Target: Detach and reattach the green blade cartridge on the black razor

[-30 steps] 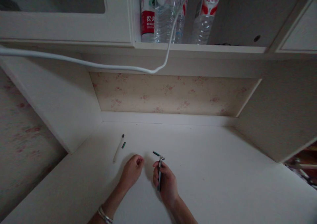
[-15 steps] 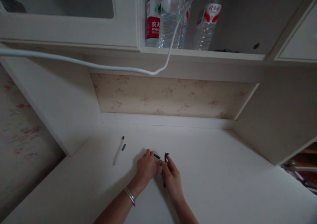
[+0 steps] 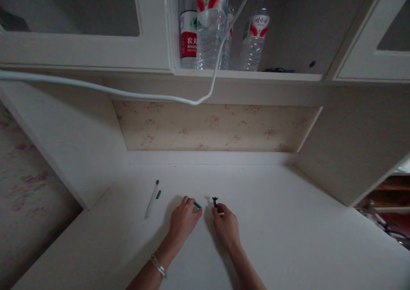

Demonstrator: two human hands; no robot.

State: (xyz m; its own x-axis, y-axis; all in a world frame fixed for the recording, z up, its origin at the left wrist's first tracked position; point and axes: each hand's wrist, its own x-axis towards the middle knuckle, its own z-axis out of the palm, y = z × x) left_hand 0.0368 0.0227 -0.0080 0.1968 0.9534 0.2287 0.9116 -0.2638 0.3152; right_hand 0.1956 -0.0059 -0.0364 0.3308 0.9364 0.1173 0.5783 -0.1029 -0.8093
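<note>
My left hand point(image 3: 185, 215) hovers low over the white desktop with its fingers pinched on a short dark green strip point(image 3: 197, 205). To its right, my right hand point(image 3: 226, 225) is closed around a slim black handle point(image 3: 215, 203) whose forked top sticks up past the fingers, much like a razor handle. A small pale bit shows by the right fingertips; what it is cannot be made out. A gap separates the two hands. On the desk to the left lie a white stick with a black end point(image 3: 151, 199), resembling a toothbrush, and a second short green strip point(image 3: 158, 194).
A white cable point(image 3: 128, 92) hangs across the view in front of the upper cabinet. Plastic water bottles point(image 3: 211, 38) stand on the open shelf point(image 3: 256, 74) above. White side panels point(image 3: 77, 140) flank the desk point(image 3: 272, 238).
My hands have drawn apart from each other. The left moved slightly left with the green strip, and the right now covers more of the black handle. The view tilted slightly upward.
</note>
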